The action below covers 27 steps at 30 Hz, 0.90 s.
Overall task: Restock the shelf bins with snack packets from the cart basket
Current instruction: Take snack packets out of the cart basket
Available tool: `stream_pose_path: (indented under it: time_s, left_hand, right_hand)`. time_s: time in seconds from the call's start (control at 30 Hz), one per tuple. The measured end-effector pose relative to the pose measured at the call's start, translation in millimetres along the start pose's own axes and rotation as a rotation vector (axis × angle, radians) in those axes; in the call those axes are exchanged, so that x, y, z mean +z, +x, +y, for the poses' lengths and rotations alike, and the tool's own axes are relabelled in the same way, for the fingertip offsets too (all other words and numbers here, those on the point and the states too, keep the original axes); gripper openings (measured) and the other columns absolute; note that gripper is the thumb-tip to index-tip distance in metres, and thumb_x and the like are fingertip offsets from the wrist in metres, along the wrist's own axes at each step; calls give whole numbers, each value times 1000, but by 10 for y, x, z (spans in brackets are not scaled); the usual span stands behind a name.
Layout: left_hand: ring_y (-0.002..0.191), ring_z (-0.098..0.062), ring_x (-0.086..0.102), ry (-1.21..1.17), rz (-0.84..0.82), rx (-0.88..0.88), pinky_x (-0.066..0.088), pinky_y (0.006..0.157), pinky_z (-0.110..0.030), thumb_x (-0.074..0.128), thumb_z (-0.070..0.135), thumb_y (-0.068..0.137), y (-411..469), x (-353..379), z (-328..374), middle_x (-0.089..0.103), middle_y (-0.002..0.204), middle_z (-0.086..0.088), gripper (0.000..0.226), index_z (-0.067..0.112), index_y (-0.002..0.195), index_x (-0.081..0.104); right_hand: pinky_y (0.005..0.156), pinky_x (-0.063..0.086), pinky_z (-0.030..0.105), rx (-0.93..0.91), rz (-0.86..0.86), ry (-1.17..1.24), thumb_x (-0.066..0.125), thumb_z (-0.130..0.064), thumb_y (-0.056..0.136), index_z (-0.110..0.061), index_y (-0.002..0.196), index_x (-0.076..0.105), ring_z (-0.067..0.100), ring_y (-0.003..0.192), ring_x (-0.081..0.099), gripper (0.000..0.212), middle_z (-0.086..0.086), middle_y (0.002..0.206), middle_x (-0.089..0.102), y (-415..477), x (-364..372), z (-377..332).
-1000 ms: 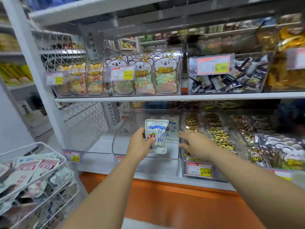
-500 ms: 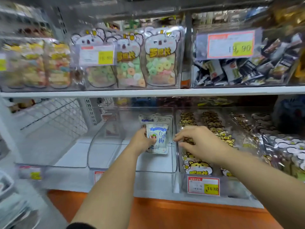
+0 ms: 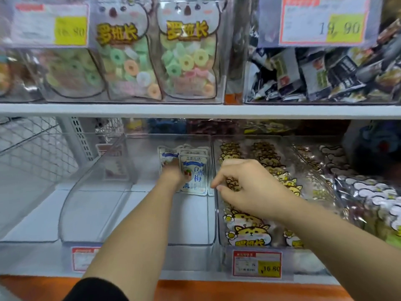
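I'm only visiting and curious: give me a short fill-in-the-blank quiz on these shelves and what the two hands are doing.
1. The left hand holds a white-and-blue packet inside a clear bin on the ____ shelf.
2. The price tag at upper right reads ____.
3. The bags of ring-shaped candy stand ____ the bin that holds the left hand.
4. The right hand has its fingers ____.

Missing words: lower; 19.90; above; curled.

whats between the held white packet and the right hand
The clear bin walls stand between the white packet and right hand, head view.
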<state>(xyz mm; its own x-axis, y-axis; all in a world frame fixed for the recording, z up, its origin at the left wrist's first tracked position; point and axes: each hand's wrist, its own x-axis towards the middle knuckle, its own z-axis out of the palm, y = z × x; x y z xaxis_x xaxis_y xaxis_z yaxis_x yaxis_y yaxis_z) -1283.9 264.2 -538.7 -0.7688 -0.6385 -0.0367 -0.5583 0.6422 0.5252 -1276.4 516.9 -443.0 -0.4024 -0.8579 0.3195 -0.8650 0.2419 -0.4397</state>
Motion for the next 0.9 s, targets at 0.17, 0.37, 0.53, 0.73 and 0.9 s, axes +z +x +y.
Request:
stream_pose_path:
  time_s: [0.17,0.37,0.53,0.73,0.9]
  left_hand:
    - [103,-31,62,26,39,-12,42,74,-29,72,31,85,-4,54,-30,66,114,-13,49,8,124,53]
    - [103,-31,63,47,44,4,48,77,-31,71,28,86,-174,-35,24,66,115,-14,45,7,122,55]
    - [113,-32,60,-17,79,55,50,92,-36,73,29,86,-755,-383,60,64,123,-12,50,12,130,54]
    - [94,-8,64,-171,290,159,55,84,-36,63,30,93,-1777,-1020,-131,65,100,17,28,33,120,61]
    - [84,-4,64,-110,418,120,55,80,-35,61,29,93,-2548,-1515,-665,65,91,19,20,35,112,63]
  right_hand:
    - [78,51,37,-5,39,29,64,-17,88,-27,88,73,8,79,59,13,-18,82,55,-15,39,6]
    - [73,48,29,4,46,0,63,-17,89,-28,89,72,4,79,57,14,-19,83,54,-33,61,16]
    - [87,52,34,51,24,-108,60,-25,92,-28,96,74,6,91,60,14,-19,92,60,-47,37,-84]
    - [89,52,35,56,118,-159,61,-29,89,-29,99,74,13,97,66,16,-13,101,73,2,152,-531]
    - [86,54,35,-52,88,23,63,-25,90,-26,101,73,10,94,66,15,-12,98,73,151,563,-1229]
